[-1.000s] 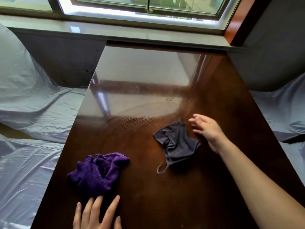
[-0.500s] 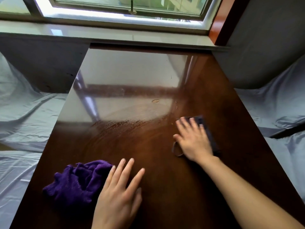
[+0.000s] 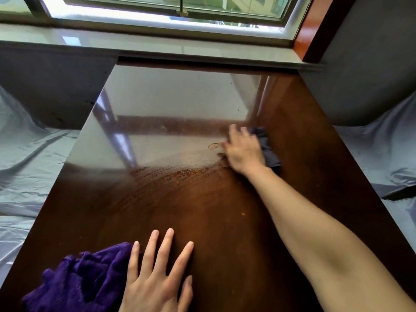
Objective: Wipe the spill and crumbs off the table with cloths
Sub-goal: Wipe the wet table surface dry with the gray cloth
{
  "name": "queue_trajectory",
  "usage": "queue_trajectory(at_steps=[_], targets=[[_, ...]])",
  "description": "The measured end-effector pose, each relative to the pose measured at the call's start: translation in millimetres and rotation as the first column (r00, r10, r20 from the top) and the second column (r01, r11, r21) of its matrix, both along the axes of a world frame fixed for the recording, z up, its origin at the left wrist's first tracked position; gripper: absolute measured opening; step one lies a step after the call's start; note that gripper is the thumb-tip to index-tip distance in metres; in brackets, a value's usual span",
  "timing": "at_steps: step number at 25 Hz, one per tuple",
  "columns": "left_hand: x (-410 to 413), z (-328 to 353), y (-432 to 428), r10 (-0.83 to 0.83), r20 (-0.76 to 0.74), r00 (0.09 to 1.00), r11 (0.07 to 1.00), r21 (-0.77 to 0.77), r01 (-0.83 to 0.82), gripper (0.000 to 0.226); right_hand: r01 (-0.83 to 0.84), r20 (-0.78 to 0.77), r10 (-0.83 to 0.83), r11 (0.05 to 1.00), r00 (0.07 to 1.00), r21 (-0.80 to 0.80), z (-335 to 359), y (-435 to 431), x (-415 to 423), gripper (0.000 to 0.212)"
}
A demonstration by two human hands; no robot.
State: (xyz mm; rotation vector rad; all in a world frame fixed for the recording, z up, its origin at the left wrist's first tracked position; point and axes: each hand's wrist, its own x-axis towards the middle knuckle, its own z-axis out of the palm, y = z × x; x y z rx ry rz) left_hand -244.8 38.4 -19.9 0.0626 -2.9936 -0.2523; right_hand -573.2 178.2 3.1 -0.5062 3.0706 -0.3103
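My right hand (image 3: 244, 152) presses flat on a dark grey cloth (image 3: 267, 149) far out on the glossy brown table (image 3: 202, 221), blurred with motion. Just left of its fingers lies a small ring-shaped spill mark (image 3: 213, 145), with wet streaks (image 3: 180, 174) curving across the wood below it. A crumb (image 3: 243, 214) sits mid-table. My left hand (image 3: 157, 275) rests flat with fingers spread on the near table, holding nothing. A crumpled purple cloth (image 3: 83, 280) lies right beside it, touching its little-finger side.
A window sill (image 3: 157, 48) runs along the table's far edge under a window. Pale plastic sheeting (image 3: 29, 158) covers the floor on the left and the sheeting (image 3: 382, 158) on the right. A grey wall (image 3: 371, 64) stands at the far right.
My right hand took the grey cloth under its palm and pushed it away from me toward the spill mark. My left hand came onto the table beside the purple cloth.
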Motion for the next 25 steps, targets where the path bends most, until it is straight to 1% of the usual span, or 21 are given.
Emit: queue_trajectory(at_steps=[1, 3, 5, 7, 8, 9, 10, 11, 12, 14, 15, 16, 17, 18, 19, 20, 21, 22, 23, 24, 25], targets=[[0.6, 0.0, 0.4, 0.004, -0.028, 1.0, 1.0, 0.009, -0.004, 0.057, -0.172, 0.008, 0.173, 0.985, 0.985, -0.014, -2.0, -21.5, 21.8, 0.066], [2.3, 2.0, 0.4, 0.035, -0.105, 0.994, 0.997, 0.074, -0.027, 0.055, -0.449, 0.019, 0.451, 0.892, 0.893, -0.058, -7.6, -43.8, 85.2, 0.065], [3.9, 4.9, -1.7, 0.089, -0.163, 0.983, 0.985, 0.164, -0.062, 0.05, -0.648, 0.04, 0.652, 0.758, 0.757, -0.081, -11.8, -26.4, 144.1, 0.061], [3.3, 6.5, -2.2, 0.111, -0.173, 0.979, 0.977, 0.2, -0.076, 0.048, -0.775, 0.064, 0.774, 0.632, 0.629, -0.02, -14.4, 14.8, 160.2, 0.059], [2.6, 6.5, -1.1, 0.114, -0.175, 0.978, 0.977, 0.199, -0.078, 0.047, -0.774, 0.064, 0.772, 0.632, 0.633, 0.035, -13.2, 33.6, 147.2, 0.061], [2.0, 6.0, 0.2, 0.113, -0.175, 0.978, 0.978, 0.191, -0.079, 0.047, -0.706, 0.059, 0.704, 0.701, 0.707, 0.097, -11.6, 46.8, 127.2, 0.065], [1.4, 6.2, 1.2, 0.105, -0.166, 0.98, 0.981, 0.181, -0.074, 0.048, -0.57, 0.051, 0.569, 0.811, 0.821, 0.131, -10.8, 55.5, 104.2, 0.068], [0.5, 7.2, 1.5, 0.096, -0.153, 0.984, 0.983, 0.172, -0.07, 0.048, -0.399, 0.044, 0.396, 0.907, 0.917, 0.132, -8.3, 59.6, 80.4, 0.07], [-0.7, 7.3, 1.0, 0.092, -0.144, 0.985, 0.984, 0.163, -0.068, 0.049, -0.25, 0.052, 0.245, 0.96, 0.968, 0.13, -5.9, 57.4, 60.2, 0.07], [0.1, 4.4, 0.5, 0.088, -0.137, 0.987, 0.99, 0.124, -0.071, 0.052, -0.045, 0.057, 0.039, 0.993, 0.998, 0.106, -4.1, 35.7, 40.7, 0.069], [2.3, 4.8, 0.9, 0.089, -0.134, 0.987, 0.99, 0.121, -0.073, 0.052, 0.005, 0.049, -0.01, 0.996, 0.999, 0.09, -4.9, 17.1, 45.5, 0.068], [2.4, 6.2, 0.7, 0.092, -0.14, 0.986, 0.988, 0.132, -0.073, 0.052, -0.002, 0.035, 0.0, 0.998, 0.999, 0.07, -7.3, -7.9, 56.4, 0.067], [1.8, 7.1, 0.2, 0.093, -0.161, 0.983, 0.988, 0.139, -0.071, 0.05, -0.078, 0.038, 0.077, 0.996, 0.996, 0.034, -8.4, -38.9, 72.9, 0.065], [2.4, 5.9, 0.8, 0.092, -0.183, 0.979, 0.989, 0.134, -0.067, 0.046, -0.212, 0.029, 0.213, 0.977, 0.977, -0.03, -10.7, -72.0, 93.3, 0.063], [3.3, 3.9, 1.9, 0.089, -0.207, 0.974, 0.99, 0.124, -0.064, 0.043, -0.397, 0.015, 0.4, 0.914, 0.917, -0.082, -10.7, -106.1, 117.7, 0.061], [3.9, 2.4, 1.6, 0.096, -0.221, 0.97, 0.99, 0.125, -0.069, 0.041, -0.569, 0.028, 0.572, 0.818, 0.819, -0.087, -10.0, -138.1, 144.8, 0.059], [4.8, 1.5, 1.2, 0.118, -0.235, 0.965, 0.987, 0.137, -0.087, 0.041, -0.696, 0.05, 0.7, 0.714, 0.713, -0.081, -8.8, -160.6, 167.9, 0.056], [5.0, 1.2, 0.6, 0.143, -0.251, 0.957, 0.983, 0.152, -0.107, 0.04, -0.782, 0.058, 0.786, 0.618, 0.616, -0.076, -8.6, -170.6, 176.1, 0.056], [5.3, 0.9, 0.2, 0.163, -0.264, 0.951, 0.978, 0.168, -0.121, 0.039, -0.832, 0.049, 0.833, 0.553, 0.551, -0.046, -9.1, -169.5, 168.0, 0.056], [5.8, 1.5, 0.1, 0.176, -0.27, 0.947, 0.975, 0.182, -0.129, 0.038, -0.83, 0.024, 0.829, 0.558, 0.558, 0.003, -9.0, -161.6, 151.8, 0.059], [5.5, 2.5, 0.0, 0.178, -0.272, 0.945, 0.974, 0.187, -0.13, 0.037, -0.767, 0.023, 0.767, 0.639, 0.641, 0.065, -9.4, -148.3, 131.1, 0.062]])
